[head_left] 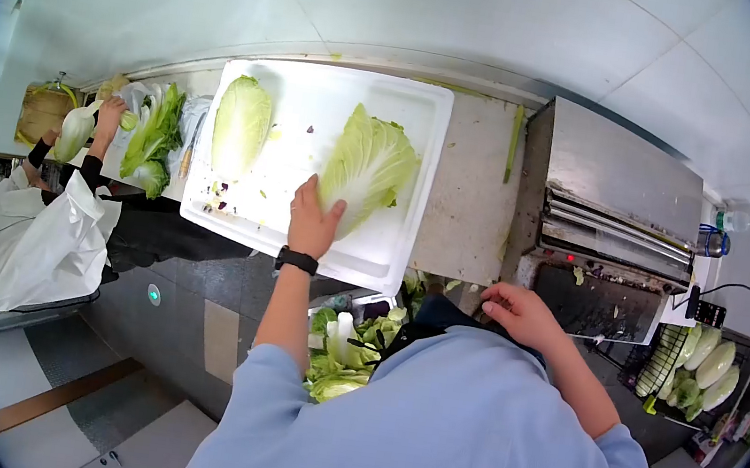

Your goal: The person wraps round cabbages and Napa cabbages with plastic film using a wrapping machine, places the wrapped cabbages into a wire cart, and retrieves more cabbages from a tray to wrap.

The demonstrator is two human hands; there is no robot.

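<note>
A napa cabbage (367,162) with pale green leaves lies in the right part of a white tray (286,222). My left hand (312,221) is on its lower left side, thumb over the pale stalk end and fingers along the edge. Farther left in the same tray lies a second napa cabbage (242,127), apart from my hand. My right hand (521,313) hangs near the counter's front edge, beside the metal machine, its fingers loosely bent and apart from the thumb, with nothing in them.
A metal wrapping machine (623,186) stands right of the counter (466,189). A basket of cabbages (713,364) is at far right. Leafy trimmings (345,353) fill a container below the tray. At left, a co-worker's hand (109,117) is near leafy greens (156,134).
</note>
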